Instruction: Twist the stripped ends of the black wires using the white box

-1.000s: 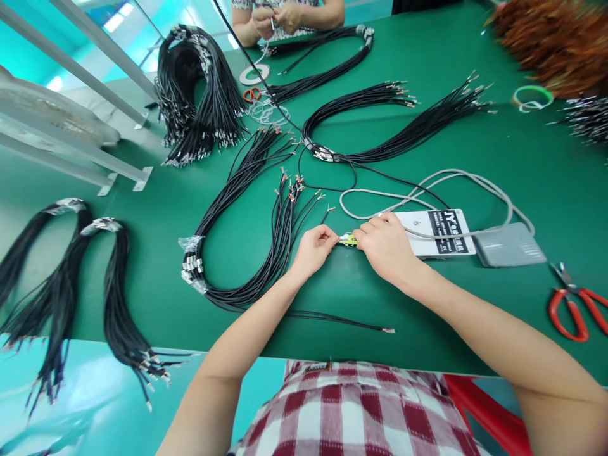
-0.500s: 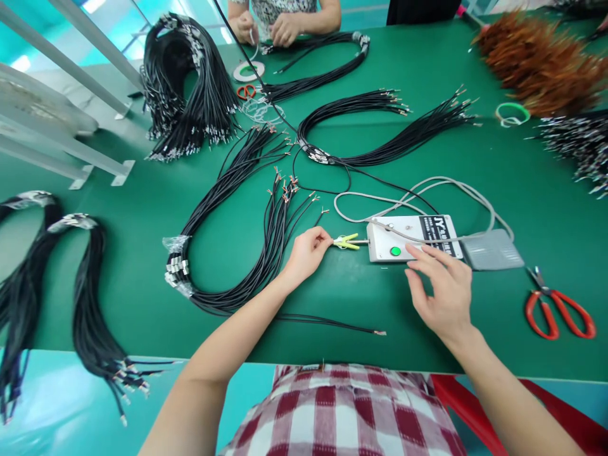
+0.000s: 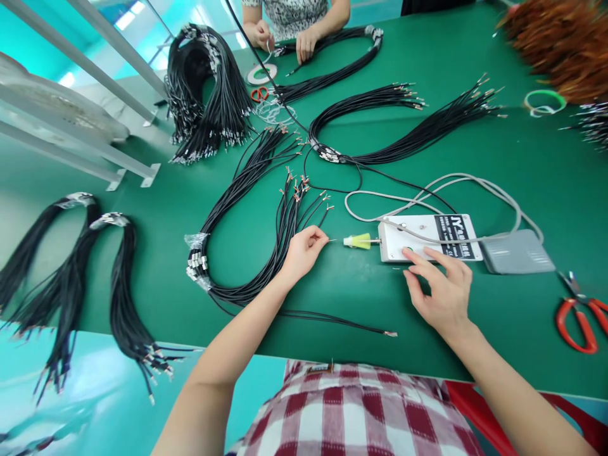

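A: What's changed in the last half second?

B: Our left hand (image 3: 306, 250) has come off the yellow-green clip (image 3: 358, 241). Its fingertips were right at the clip's nose, and now there's a gap between them. Our right hand (image 3: 441, 291) has hardly shifted, but its fingertips now cover the green button that showed on the box (image 3: 394, 244); we can't tell whether it's pressed.

A: And what does that mean for our work?

B: We judge that the wire end (image 3: 332, 240) is free of the clip. The clip's two arms, distinct then, now blur into one shape, so we think it may be spinning.

A: How's our grip?

B: On the left, thumb and finger are together, clamped on the wire end, just its thin tip poking out. On the right, our fingers are apart, holding nothing, resting on the box.

A: Which way does the wire point?

B: Rightward, at the clip's nose, just above the bench (image 3: 332, 291). Its long axis runs left to right, roughly in line with the clip and the shaft (image 3: 375, 241) behind it.
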Action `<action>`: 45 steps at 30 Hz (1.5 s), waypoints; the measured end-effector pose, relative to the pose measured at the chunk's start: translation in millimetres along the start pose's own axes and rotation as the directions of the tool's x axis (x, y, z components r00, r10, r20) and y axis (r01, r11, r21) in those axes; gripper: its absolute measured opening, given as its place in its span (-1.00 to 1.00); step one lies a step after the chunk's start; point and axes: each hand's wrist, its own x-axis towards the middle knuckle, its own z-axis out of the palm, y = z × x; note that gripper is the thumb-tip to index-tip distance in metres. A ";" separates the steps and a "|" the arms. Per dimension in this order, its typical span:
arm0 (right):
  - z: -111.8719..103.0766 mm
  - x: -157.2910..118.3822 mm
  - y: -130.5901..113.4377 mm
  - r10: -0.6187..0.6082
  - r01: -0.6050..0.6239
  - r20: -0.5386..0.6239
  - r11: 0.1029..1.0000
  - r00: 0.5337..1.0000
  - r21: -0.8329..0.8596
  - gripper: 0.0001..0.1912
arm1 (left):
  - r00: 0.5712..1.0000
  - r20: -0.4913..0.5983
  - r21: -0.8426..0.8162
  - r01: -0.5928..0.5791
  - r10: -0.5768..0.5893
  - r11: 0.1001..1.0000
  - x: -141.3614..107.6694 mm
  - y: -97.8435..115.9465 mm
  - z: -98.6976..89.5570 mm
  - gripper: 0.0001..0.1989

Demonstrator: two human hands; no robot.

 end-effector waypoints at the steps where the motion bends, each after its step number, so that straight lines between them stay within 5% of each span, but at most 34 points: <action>1: -1.5 -0.2 -1.6 0.011 -0.011 0.002 1.000 1.000 0.027 -0.73 | 1.000 0.000 -0.032 0.002 -0.002 0.999 -1.4 1.1 -1.6 -0.82; 4: -6.7 -3.8 -9.4 0.016 -0.018 0.019 0.993 1.000 0.121 -0.72 | 0.993 -0.107 -0.119 -0.061 0.048 0.991 -1.8 10.5 -12.0 -0.80; 6: -8.0 -9.0 -15.1 -0.007 -0.002 0.048 0.983 0.999 0.185 -0.72 | 0.942 -0.307 -0.099 -0.172 0.134 0.980 4.4 16.0 -28.4 -0.80; 9: -4.2 -17.9 -20.5 -0.073 0.039 0.110 0.956 0.991 0.290 -0.75 | 0.713 -0.636 0.115 -0.288 0.293 0.951 23.6 10.9 -65.0 -0.79; 10: -1.9 -20.3 -21.0 -0.094 0.048 0.131 0.946 0.987 0.321 -0.75 | 0.645 -0.694 0.201 -0.253 0.320 0.946 30.8 5.3 -77.2 -0.79; 11: 0.4 -22.2 -21.0 -0.109 0.052 0.148 0.937 0.983 0.344 -0.74 | 0.623 -0.713 0.275 -0.171 0.320 0.946 37.2 -1.2 -87.9 -0.78; 14: 5.4 -24.6 -19.1 -0.095 0.026 0.170 0.929 0.981 0.370 -0.73 | 0.729 -0.643 0.410 0.066 0.237 0.909 44.0 -16.0 -103.2 -0.78; 16: 6.5 -24.4 -17.9 -0.068 0.000 0.168 0.927 0.983 0.375 -0.74 | 0.749 -0.599 0.497 0.071 0.283 0.865 32.6 -14.4 -95.4 -0.74; 19: 6.1 -22.8 -17.2 -0.035 -0.033 0.165 0.920 0.986 0.390 -0.72 | 0.763 -0.413 0.682 -0.102 0.497 0.724 -7.0 5.5 -58.0 -0.76; 21: 5.7 -21.6 -17.3 -0.007 -0.061 0.166 0.915 0.986 0.400 -0.72 | 0.881 0.014 0.643 -0.370 0.472 0.670 -39.5 22.1 -22.1 -0.88; 22: 5.5 -21.2 -17.4 0.007 -0.076 0.169 0.911 0.986 0.406 -0.73 | 0.862 0.298 0.544 -0.506 0.410 0.669 -54.7 28.9 -3.6 -0.88; 23: 5.3 -21.0 -17.5 0.022 -0.094 0.174 0.906 0.984 0.414 -0.73 | 0.788 0.515 0.454 -0.584 0.337 0.673 -68.0 34.2 14.0 -0.85; 25: 4.7 -21.3 -17.7 0.051 -0.128 0.184 0.892 0.982 0.434 -0.74 | 0.689 0.693 0.416 -0.622 0.211 0.663 -86.9 40.0 42.6 -0.81; 27: 4.1 -22.5 -17.7 0.082 -0.164 0.194 0.876 0.978 0.454 -0.75 | 0.674 0.727 0.437 -0.599 0.129 0.671 -95.3 41.1 58.9 -0.86; 29: 3.4 -23.6 -17.7 0.113 -0.200 0.205 0.856 0.972 0.477 -0.76 | 0.700 0.707 0.389 -0.498 0.095 0.775 -96.2 40.9 63.1 -0.92; 33: -1.2 -20.2 -21.8 0.151 -0.304 0.309 0.784 0.939 0.541 -0.81 | 0.841 0.540 0.094 -0.056 -0.004 0.994 -93.6 42.4 54.5 -0.93; 36: -10.8 -13.9 -33.9 0.031 -0.326 0.487 0.780 0.873 0.534 -0.78 | 0.912 0.404 -0.150 0.140 -0.069 0.979 -92.8 45.8 49.4 -0.85; 41: -28.4 -7.6 -60.1 -0.328 -0.304 0.670 0.701 0.666 0.646 -0.80 | 0.949 0.276 -0.363 0.249 -0.152 0.898 -84.0 56.2 45.3 -0.65; 43: -28.6 -4.0 -61.6 -0.316 -0.359 0.677 0.659 0.665 0.661 -0.82 | 0.944 0.274 -0.375 0.281 -0.184 0.883 -80.6 59.3 43.6 -0.61; 45: -24.1 2.5 -56.3 -0.152 -0.472 0.683 0.616 0.714 0.631 -0.81 | 0.939 0.286 -0.369 0.292 -0.191 0.882 -79.4 60.2 42.5 -0.60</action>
